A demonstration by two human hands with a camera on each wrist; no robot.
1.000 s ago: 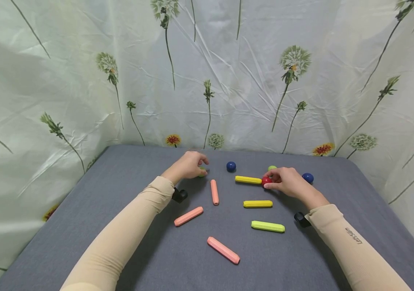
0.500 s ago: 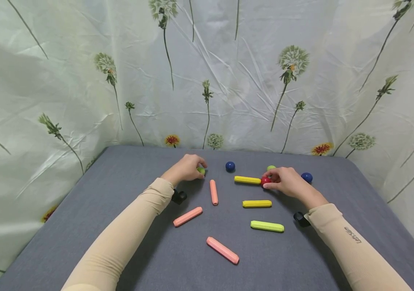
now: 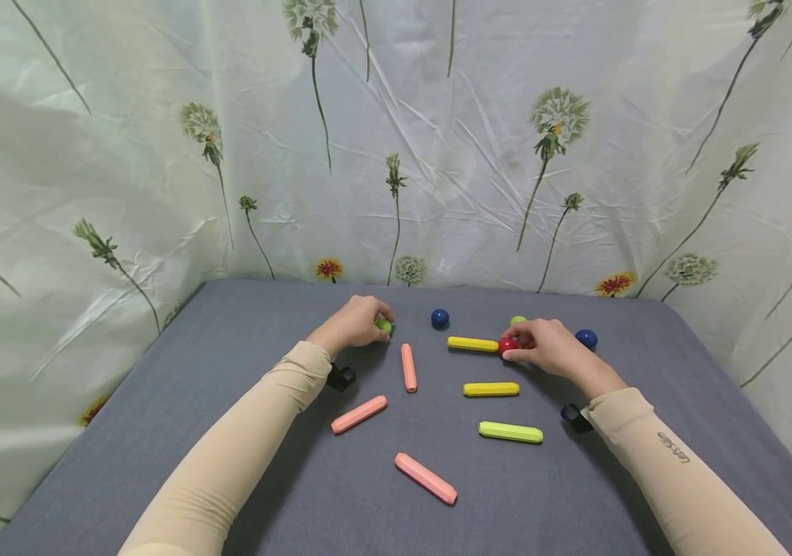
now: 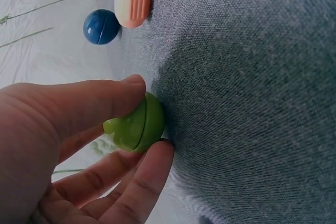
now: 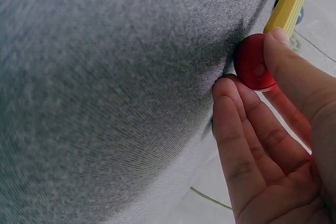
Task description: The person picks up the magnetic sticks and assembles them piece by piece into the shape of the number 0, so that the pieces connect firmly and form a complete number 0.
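Note:
Near the far edge of the table, my left hand (image 3: 357,320) pinches a green ball (image 4: 137,124) between thumb and fingers; a seam line runs round the ball. To the right, my right hand (image 3: 548,344) holds a red ball (image 5: 254,61) with thumb and fingers. That ball sits at the right end of a yellow ridged stick (image 3: 472,344), appearing to touch it. A second green ball (image 3: 518,320) lies just behind the right hand, partly hidden by it. One blue ball (image 3: 440,318) stands between the hands, another blue ball (image 3: 586,339) right of the right hand.
A second yellow stick (image 3: 491,389) and a lime stick (image 3: 511,432) lie nearer on the grey cloth-covered table (image 3: 284,494). Three pink sticks, including the nearest pink stick (image 3: 426,479), are spread across the middle. A flowered curtain (image 3: 284,139) hangs behind the table.
My left hand has come down slightly, and its fingers have closed around the green ball. The right hand stays on the red ball. The whole view has shifted a little.

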